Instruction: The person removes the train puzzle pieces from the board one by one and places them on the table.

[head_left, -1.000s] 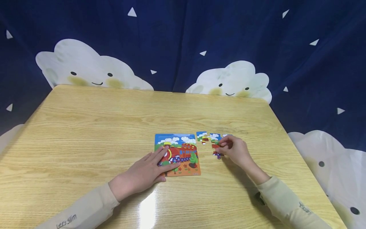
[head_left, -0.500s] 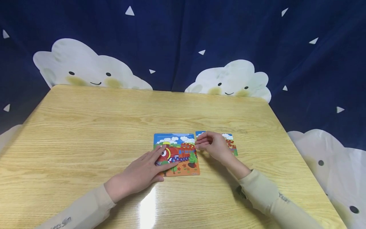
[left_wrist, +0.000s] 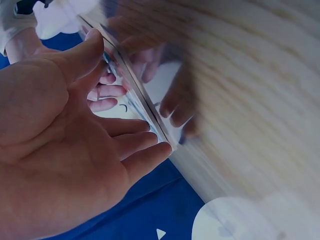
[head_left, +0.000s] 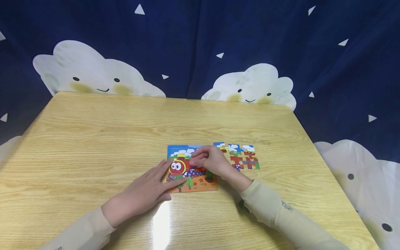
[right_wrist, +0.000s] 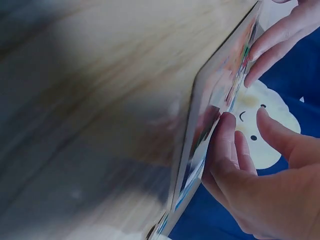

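Train puzzle board [head_left: 196, 181] lies on the surface [head_left: 118, 139] under the outstretched fingers of the left hand [head_left: 143, 191]. Over it, the right hand [head_left: 215, 162] has loosely bent fingers with the thumb apart, and puzzle pieces [head_left: 236, 161] lie just right of those fingers.

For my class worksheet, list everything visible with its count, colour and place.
Table: one, pale wood, centre.
Board: one, multicoloured train picture, on the table.
Puzzle pieces: several, exact count unclear, multicoloured, right of the board.
Curtain: one, dark blue, behind the table.
Clouds: four in the head view, white, on the curtain.
Triangles: several, white, on the curtain.
Dark object: one, black, beneath the right sleeve, unclear.
Sleeves: two, beige, foreground.
Left hand: one, on the board's left side.
Right hand: one, over the board's right side.
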Demonstrator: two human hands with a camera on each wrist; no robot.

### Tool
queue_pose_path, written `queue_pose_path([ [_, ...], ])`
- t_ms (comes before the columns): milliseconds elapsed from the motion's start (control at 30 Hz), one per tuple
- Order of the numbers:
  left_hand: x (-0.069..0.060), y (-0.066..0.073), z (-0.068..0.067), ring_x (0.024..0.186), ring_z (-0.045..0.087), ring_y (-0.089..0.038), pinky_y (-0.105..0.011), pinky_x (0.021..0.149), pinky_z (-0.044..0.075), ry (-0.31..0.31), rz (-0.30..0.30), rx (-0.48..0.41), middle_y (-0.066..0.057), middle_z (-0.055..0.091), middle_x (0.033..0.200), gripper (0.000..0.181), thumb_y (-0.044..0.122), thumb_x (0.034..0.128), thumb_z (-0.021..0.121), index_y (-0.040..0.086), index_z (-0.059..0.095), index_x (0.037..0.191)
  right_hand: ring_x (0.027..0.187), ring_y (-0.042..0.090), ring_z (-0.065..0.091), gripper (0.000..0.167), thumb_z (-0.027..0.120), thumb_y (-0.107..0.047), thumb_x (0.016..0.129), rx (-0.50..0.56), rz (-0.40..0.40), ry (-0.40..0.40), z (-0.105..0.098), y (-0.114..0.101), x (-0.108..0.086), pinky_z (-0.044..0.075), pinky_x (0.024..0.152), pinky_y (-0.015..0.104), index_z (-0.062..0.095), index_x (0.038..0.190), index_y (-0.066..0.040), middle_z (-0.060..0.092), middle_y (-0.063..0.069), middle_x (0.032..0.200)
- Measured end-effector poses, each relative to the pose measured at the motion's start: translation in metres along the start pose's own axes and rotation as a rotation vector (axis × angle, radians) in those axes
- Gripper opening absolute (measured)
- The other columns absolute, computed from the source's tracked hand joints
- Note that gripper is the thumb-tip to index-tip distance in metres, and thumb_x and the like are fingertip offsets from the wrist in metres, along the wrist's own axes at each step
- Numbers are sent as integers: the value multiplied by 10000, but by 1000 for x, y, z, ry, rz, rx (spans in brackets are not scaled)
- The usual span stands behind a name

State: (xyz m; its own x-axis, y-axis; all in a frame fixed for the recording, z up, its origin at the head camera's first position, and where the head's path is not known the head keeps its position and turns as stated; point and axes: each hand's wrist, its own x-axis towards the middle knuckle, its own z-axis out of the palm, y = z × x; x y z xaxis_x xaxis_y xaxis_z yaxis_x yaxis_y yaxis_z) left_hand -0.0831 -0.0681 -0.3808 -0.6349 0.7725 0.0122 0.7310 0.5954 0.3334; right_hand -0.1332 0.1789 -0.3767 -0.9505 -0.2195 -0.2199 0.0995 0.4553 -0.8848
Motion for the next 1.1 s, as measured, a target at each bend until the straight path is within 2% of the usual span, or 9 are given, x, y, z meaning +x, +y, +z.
queue_pose_path([
  [267,-5,-2,2,1399,274,-469,-566,1059,355,23,6,49,-320,271,1522,532,304,959,617,286,472,1471,763,169,688,167,730,-124,895,-44,26,-29,9,-6,4,553,712,291,708,1008,-3,713,58,815],
  [533,-5,-1,0,1406,264,-463,-569,1059,352,3,-7,27,-297,238,1547,522,297,965,612,291,477,1470,755,193,699,185,651,-184,960,-69,24,-43,12,-10,7,573,687,303,714,1005,-16,725,86,857],
  [700,-5,-1,0,1405,265,-464,-569,1058,353,2,-5,32,-312,238,1540,519,299,968,606,286,477,1471,745,173,691,213,651,-207,960,-117,17,-33,14,-12,8,555,688,287,715,1027,-16,724,64,847],
  [900,-5,-2,2,1390,292,-472,-567,1041,375,22,15,63,-326,267,1521,515,300,963,613,282,488,1463,682,97,613,156,728,-118,886,-221,-80,-8,17,-12,8,488,629,240,747,1007,-22,687,15,790],
  [1100,-5,-3,2,1389,297,-468,-567,1042,375,20,8,60,-323,274,1519,518,294,962,618,285,487,1463,641,74,596,146,765,-42,837,-220,-152,6,22,-9,7,485,585,216,744,977,-8,678,27,777],
])
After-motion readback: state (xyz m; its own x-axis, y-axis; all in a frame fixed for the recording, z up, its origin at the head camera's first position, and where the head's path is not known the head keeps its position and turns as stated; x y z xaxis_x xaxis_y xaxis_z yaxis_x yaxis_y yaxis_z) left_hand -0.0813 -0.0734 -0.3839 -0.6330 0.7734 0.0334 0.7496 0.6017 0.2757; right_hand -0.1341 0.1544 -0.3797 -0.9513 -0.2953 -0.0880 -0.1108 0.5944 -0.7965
